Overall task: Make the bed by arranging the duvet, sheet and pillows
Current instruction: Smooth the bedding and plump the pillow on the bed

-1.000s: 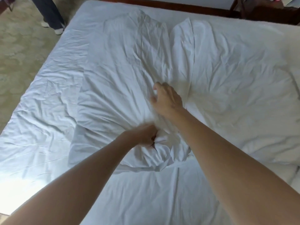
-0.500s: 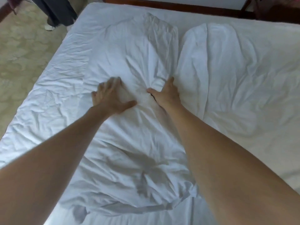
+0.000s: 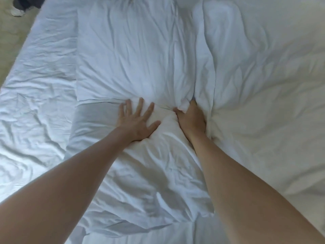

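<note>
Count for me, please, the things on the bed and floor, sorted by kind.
Pillows: 2 (left pillow, right pillow)
Sheet: 1
Hands: 2 (left hand, right hand)
Shoe: 1
Total: 6

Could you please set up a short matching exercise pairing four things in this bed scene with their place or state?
Things:
1. left hand
2. right hand
3. right pillow
4. shoe

Place or state:
A. on the floor, top left corner
B. fingers spread, pressing flat on the left pillow
C. wedged into the gap between the two pillows
D. untouched, lying beside the pressed pillow

Pairs: 1-B, 2-C, 3-D, 4-A
</note>
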Demonstrator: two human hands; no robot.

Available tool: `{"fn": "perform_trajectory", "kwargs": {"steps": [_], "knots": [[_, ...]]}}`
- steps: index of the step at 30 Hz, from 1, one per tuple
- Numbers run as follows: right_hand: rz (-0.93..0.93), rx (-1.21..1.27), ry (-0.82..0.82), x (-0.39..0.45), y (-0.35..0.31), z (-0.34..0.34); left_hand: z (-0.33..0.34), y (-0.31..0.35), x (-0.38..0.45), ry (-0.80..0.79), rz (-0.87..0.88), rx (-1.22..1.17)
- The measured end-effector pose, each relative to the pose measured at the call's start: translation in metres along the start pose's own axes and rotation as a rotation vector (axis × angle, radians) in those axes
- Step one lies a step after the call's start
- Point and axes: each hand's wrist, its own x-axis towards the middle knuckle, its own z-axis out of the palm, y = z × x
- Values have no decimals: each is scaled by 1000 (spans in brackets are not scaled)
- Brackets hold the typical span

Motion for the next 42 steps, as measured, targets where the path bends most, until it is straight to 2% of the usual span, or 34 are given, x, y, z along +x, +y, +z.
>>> {"fn": "perform_trajectory", "kwargs": {"steps": [3,5,6,7,8,10,11,12,13,14,16,18,20,22,25,29,34,39,42], "knots": [[-85,-76,135,-6,-7,4,-5,-4,-4,-38,18,6],[-290,-76,247,-5,-16,3,-25,-13,-2,-67,72,-32],[-413,-108,316,-1,-23,2,-39,-21,0,-32,118,-86],[-524,-147,393,5,-33,2,-53,-28,3,83,162,-200],[-613,-171,462,12,-48,4,-65,-36,5,266,185,-340],[-715,-160,543,28,-93,13,-86,-52,14,744,125,-569],[-741,-146,549,38,-120,19,-96,-60,21,937,66,-588],[-760,-169,522,49,-147,25,-104,-69,32,1055,-4,-558],[-769,-248,444,60,-172,32,-112,-76,44,1089,-88,-526],[-764,-356,329,71,-192,39,-118,-83,58,1033,-153,-509],[-705,-530,125,96,-204,51,-123,-94,82,767,-208,-465],[-643,-632,49,116,-178,59,-113,-93,101,494,-195,-356],[-610,-693,20,131,-141,63,-94,-82,114,363,-141,-271],[-557,-768,-69,146,-111,63,-77,-68,125,337,-83,-213],[-490,-840,-161,160,-90,70,-57,-52,142,294,-97,-109],[-461,-839,-200,159,-79,83,-37,-49,151,266,-110,-25],[-369,-878,-208,144,-78,85,-30,-41,135,249,-95,-66],[-297,-840,-224,94,-71,80,-8,-16,80,336,-158,-45],[-288,-865,-197,55,-64,74,11,0,44,449,-204,-159]]}}
